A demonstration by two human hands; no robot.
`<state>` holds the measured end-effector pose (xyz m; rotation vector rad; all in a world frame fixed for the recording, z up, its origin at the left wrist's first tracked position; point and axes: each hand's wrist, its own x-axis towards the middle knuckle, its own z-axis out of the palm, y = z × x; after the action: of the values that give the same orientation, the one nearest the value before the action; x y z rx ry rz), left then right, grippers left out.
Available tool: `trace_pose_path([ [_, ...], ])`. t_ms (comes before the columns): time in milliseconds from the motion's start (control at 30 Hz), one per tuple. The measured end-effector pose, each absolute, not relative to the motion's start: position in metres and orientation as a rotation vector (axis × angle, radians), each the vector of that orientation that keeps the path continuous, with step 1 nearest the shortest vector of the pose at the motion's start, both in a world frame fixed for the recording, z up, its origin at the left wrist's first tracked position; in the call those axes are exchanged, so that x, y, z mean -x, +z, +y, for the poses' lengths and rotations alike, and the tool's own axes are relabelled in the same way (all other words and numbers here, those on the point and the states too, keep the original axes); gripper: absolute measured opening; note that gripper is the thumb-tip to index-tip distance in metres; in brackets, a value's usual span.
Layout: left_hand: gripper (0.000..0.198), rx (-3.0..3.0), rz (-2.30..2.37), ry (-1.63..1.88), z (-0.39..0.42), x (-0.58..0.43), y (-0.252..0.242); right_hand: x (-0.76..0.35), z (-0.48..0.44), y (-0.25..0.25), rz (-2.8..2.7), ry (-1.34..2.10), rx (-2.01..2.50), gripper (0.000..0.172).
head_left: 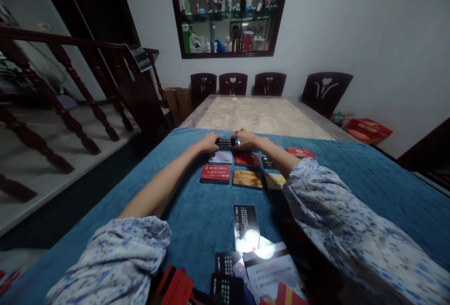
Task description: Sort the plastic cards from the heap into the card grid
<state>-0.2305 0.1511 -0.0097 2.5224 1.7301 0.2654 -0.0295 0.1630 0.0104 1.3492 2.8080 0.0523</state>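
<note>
Both arms reach to the far part of the blue cloth. My left hand (210, 142) has its fingers closed at the left end of a black card stack (224, 143). At the stack's right end is my right hand (245, 140), its fingers curled against it. Nearer to me lie a white stack (220, 157), a red stack (247, 160) and a black card (269, 162) in a row. In front of those are a red stack (215, 174), a gold stack (247, 179) and a yellowish card (275, 181). Another red card (300, 152) lies right of my right forearm.
A lone black card (245, 220) lies on the blue cloth (197, 216). Loose mixed cards (272, 272) overlap at the near edge. Beyond the cloth stretches the patterned tabletop (253, 112), with dark chairs (233, 83) behind it and a wooden railing at the left.
</note>
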Motion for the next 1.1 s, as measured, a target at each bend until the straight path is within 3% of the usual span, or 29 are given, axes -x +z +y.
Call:
trace_pose_path([
  [333,0.037,-2.502,1.667,0.215,0.16,0.232,-0.014,0.035,0.165,0.009,2.736,0.033,-1.336,0.035],
  [600,0.034,-2.494,1.678,0.128,0.165,0.23,-0.014,0.039,0.163,0.01,2.675,0.095,-1.351,0.049],
  [1100,0.031,-2.456,1.726,0.155,0.16,0.228,-0.011,0.055,0.166,0.011,2.575,0.084,-1.442,0.048],
])
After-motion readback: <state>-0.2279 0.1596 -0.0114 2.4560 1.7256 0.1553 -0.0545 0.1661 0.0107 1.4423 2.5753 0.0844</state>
